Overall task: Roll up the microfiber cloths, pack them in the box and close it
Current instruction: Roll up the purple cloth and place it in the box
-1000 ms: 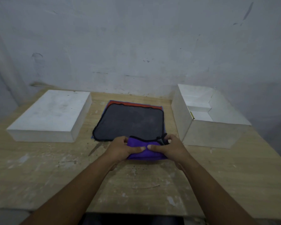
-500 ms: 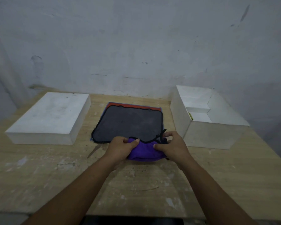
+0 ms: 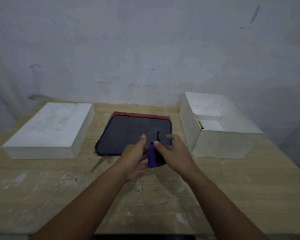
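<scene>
Both hands, left hand [image 3: 134, 157] and right hand [image 3: 174, 154], squeeze rolled purple cloth [image 3: 152, 157], left of open box [image 3: 222, 144]. Rolling looks done; next, drop roll inside box.

purple cloth [image 3: 152, 155] rolled up tight, black trim, standing on end off the desk | grey cloth [image 3: 133, 134] flat on a red one [image 3: 140, 116], mid back edge | box [image 3: 220, 125] open, back right corner | lid [image 3: 50, 127] flat, back left

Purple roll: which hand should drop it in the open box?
Right. The open box sits on the right side, beside the right hand, which already grips the purple roll. The left hand would have to cross over.
</scene>
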Tool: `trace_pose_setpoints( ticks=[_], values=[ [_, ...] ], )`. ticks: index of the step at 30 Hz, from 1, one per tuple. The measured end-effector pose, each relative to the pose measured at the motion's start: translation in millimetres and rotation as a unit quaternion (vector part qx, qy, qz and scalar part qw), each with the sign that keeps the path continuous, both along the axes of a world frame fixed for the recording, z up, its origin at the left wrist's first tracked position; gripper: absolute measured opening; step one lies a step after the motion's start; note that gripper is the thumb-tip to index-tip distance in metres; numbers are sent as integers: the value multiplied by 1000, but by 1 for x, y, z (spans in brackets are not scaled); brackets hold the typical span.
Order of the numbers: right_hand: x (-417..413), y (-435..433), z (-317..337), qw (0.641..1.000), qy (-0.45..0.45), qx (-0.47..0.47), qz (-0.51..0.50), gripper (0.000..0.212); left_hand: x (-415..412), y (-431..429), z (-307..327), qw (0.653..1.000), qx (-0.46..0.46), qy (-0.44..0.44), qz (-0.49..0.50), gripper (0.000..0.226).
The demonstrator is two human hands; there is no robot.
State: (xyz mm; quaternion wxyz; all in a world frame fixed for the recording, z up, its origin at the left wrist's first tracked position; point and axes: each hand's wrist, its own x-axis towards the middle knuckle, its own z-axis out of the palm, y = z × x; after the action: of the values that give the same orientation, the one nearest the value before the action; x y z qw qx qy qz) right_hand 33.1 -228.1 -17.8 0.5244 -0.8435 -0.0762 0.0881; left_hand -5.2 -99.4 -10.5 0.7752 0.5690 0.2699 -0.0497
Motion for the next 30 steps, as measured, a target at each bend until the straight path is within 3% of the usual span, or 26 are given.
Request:
trace_pose_setpoints(
  ticks=[3, 7, 10, 12, 16, 23, 30],
  values=[
    [-2, -1, 1, 1000, -5, 0, 21, 86, -1, 2, 7, 996, -89, -10, -11, 70],
    [6, -9, -2, 1000, -6, 9, -11, 74, 6, 7, 7, 988, -146, -25, -41, 76],
    [18, -24, 6, 988, 73, 136, -9, 59, 11, 8, 9, 992, -105, -52, -40, 50],
    [21, -33, 18, 970, 111, 217, 16, 48, 16, 5, 10, 997, -15, -68, -24, 28],
    [29, -48, 33, 934, 156, 317, 49, 36, 23, -5, 13, 990, 26, -95, -104, 42],
    [50, -79, 50, 939, 190, 282, 56, 39, 53, -26, 25, 973, 99, -184, -102, 55],
    [91, -118, 72, 957, 133, 257, 26, 35, 107, -57, 32, 970, 114, -185, -105, 48]
  ],
)
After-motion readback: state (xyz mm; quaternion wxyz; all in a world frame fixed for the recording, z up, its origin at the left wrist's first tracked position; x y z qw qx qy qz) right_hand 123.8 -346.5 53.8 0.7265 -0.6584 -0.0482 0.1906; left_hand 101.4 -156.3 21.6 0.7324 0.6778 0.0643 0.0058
